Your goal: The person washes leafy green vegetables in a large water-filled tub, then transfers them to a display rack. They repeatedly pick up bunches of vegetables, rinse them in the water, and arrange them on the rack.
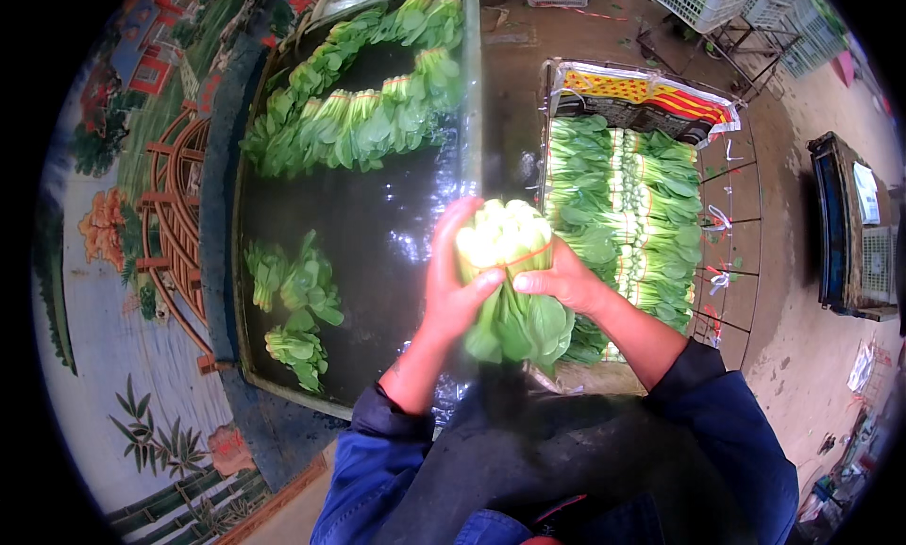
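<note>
Both my hands hold one bundle of leafy greens (pixel 524 318), its pale stem ends up and its leaves hanging down towards me. A red band circles the stems. My left hand (pixel 456 269) wraps the bundle's left side, and my right hand (pixel 566 276) grips its right side; the two thumbs nearly meet in front. The bundle is between a water-filled tank (pixel 340 212) on the left and a wire-frame crate (pixel 757 212) on the right. Rows of banded greens (pixel 658 219) fill the crate, partly hidden behind my right arm.
Bundles of greens float in the tank's far part (pixel 368 120), with several more near its left side (pixel 294 283). A printed sack (pixel 644 95) lines the crate's far end. Plastic baskets (pixel 697 3) stand at the back right. A dark box (pixel 849 226) is at far right.
</note>
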Tool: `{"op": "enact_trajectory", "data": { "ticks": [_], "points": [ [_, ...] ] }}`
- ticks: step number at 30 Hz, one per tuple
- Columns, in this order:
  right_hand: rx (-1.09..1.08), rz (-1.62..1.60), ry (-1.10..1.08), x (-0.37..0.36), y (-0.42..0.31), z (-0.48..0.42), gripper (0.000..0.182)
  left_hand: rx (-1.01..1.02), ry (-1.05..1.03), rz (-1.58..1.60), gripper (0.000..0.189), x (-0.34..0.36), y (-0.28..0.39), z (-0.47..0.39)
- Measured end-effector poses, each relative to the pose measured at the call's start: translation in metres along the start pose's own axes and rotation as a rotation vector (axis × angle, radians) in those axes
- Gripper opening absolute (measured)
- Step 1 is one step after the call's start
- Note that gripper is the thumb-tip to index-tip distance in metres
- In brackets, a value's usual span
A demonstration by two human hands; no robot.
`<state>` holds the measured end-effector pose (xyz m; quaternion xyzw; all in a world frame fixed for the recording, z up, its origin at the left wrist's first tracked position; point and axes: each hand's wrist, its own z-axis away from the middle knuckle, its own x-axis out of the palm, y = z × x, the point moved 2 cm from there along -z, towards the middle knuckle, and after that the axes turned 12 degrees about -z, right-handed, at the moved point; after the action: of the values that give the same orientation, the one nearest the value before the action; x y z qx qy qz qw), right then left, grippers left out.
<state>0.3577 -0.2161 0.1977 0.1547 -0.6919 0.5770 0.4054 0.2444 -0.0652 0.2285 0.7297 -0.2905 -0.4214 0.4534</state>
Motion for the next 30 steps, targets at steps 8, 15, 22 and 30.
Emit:
{"op": "enact_trajectory", "data": {
  "ticks": [8, 15, 22, 30],
  "points": [
    [-0.103, 0.037, 0.081, 0.002, 0.016, -0.004, 0.087, -0.089, 0.185, 0.097, 0.096, 0.018, 0.007, -0.002],
    [-0.153, 0.125, 0.17, 0.001, -0.005, 0.014, 0.099, -0.131, -0.091, 0.362, 0.128, 0.022, 0.007, -0.004],
    [-0.277, 0.124, 0.191, -0.027, -0.015, 0.029, 0.107, -0.216, -0.092, 0.354, 0.122, 0.075, 0.003, -0.013],
    [-0.257, 0.177, 0.283, -0.11, -0.023, 0.059, 0.109, -0.353, -0.495, 0.359, 0.134, 0.124, -0.008, -0.06]
  ]
}}
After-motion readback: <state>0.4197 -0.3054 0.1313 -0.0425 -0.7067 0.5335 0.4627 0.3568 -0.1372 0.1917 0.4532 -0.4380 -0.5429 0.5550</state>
